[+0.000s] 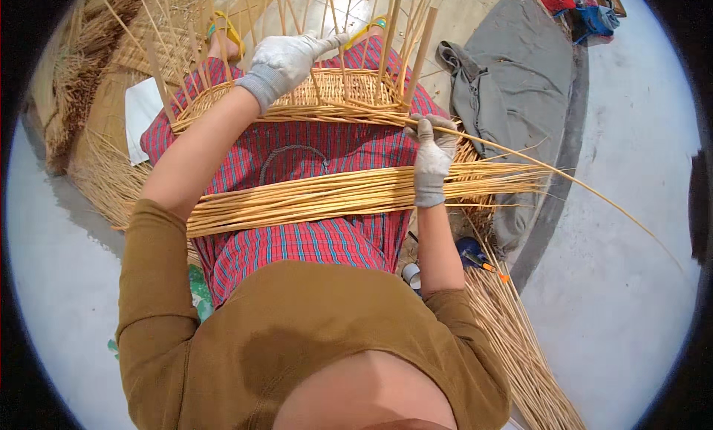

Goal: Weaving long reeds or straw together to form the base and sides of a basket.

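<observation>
A half-woven wicker basket [297, 103] rests across my lap, its woven base low and several upright stakes [422, 51] standing around it. Over the basket reaches my left hand [278, 64] in a whitish glove. One of its fingers stretches toward a stake; the others curl around another stake, partly hidden. At the basket's right corner, my gloved right hand [433, 151] is closed on a long, thin wicker rod [549, 166]. The rod runs along the weave and sweeps off to the right. Beneath that hand, a bundle of rods [304, 198] lies over my thighs.
Grey cloth [516, 81] covers the floor on the right. More rods [520, 348] lie beside my right arm, near an orange-and-black tool [483, 263] and a white cup-like thing [411, 274]. Dry brown stalks [82, 73] are heaped at far left, near a white sheet [145, 118].
</observation>
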Demonstrator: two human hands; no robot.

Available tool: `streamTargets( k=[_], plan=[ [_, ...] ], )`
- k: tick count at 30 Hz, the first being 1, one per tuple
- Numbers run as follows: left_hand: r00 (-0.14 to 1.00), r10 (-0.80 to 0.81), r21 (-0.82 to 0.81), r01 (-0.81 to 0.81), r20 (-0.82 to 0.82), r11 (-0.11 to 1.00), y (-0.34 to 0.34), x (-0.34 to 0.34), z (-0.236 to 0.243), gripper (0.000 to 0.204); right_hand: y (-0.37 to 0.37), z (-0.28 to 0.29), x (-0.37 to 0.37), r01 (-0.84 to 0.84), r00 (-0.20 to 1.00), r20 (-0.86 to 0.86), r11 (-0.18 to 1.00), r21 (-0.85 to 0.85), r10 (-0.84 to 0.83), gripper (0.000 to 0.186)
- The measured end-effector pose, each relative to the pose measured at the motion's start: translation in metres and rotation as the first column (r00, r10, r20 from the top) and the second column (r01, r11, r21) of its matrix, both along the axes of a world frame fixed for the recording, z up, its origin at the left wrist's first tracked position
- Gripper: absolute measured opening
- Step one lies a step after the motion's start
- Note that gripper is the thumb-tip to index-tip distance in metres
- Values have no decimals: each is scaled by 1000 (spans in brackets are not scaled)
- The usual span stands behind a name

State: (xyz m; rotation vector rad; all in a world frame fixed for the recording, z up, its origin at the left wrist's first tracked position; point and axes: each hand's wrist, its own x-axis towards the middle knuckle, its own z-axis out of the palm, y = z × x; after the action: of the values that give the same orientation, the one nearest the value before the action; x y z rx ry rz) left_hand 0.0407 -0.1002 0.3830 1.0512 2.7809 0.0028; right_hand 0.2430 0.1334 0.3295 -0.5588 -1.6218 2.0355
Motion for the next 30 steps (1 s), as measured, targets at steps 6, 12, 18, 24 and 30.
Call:
streamTargets(
  k=[6,12,18,24,30],
  plan=[
    [963,132,728,-265,236,632,11,16,-43,57,2,3,-2,-191,976,-67,966,172,205,11],
    [208,-79,212,-757,975,618,49,75,-61,46,25,-30,-2,-171,984,-32,982,85,174,9],
    [213,-27,210,-926,977,314,60,93,-77,31,14,-9,-93,-275,961,109,908,316,253,29],
    [112,24,101,-954,993,283,79,68,-61,39,-49,-12,-198,-178,935,-112,722,669,335,80],
    [209,-1,200,-935,978,293,70,80,-70,33,5,-27,-56,137,967,-225,989,48,-122,24]
  ],
)
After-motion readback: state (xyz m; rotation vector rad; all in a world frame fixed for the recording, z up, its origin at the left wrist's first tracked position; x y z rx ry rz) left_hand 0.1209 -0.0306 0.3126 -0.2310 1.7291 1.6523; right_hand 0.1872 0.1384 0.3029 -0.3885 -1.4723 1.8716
